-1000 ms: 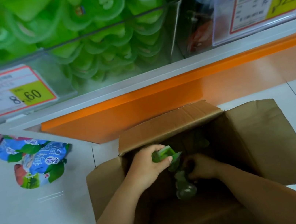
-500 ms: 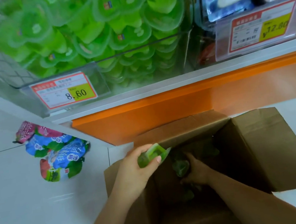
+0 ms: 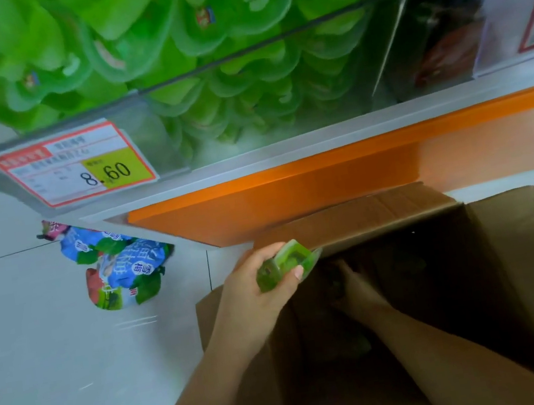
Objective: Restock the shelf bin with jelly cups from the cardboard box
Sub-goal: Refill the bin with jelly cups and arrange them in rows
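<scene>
Left hand (image 3: 255, 294) pinched jelly cup (image 3: 283, 264); right hand (image 3: 354, 288) in cardboard box (image 3: 528, 267), grip unclear. Fingertip hold risked a drop before 12-o'clock shelf bin (image 3: 148, 116).

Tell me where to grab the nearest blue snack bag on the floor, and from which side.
Pinch the blue snack bag across its puffed middle, coming down from above. It lies flat on the floor left of the cardboard box, butted against another bag, so its edges probably offer little to get under, while the loose film should bunch between thumb and fingers.
</scene>
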A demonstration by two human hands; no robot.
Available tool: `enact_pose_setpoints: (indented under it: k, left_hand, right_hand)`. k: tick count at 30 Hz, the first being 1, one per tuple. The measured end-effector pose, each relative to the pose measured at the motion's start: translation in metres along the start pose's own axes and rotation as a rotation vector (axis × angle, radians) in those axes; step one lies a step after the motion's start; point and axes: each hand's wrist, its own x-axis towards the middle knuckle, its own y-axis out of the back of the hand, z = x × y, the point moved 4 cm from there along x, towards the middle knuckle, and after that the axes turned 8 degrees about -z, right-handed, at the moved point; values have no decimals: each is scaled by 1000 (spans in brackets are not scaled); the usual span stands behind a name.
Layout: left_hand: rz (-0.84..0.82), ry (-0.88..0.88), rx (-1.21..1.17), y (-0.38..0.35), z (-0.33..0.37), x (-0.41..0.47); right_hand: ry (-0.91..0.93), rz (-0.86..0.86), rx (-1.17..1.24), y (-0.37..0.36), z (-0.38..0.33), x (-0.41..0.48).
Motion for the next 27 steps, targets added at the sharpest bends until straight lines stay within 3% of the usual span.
enact_pose_setpoints:
  k: [8, 16, 24, 27]
  left_hand:
    - [-5, -21, -1, -4, 5, -1]
    - [-5, -254, 88, 4, 60, -36]
    - [74, -613, 213, 45, 135, -106]
    - [165, -704, 267, 72, 157, -134]
  right_hand:
    - [85, -156, 166, 16, -9, -33]
    - [240, -163, -29, 84, -66, -145]
    - [459, 31, -306, 140, -147, -285]
    - [538, 129, -249, 154, -167, -333]
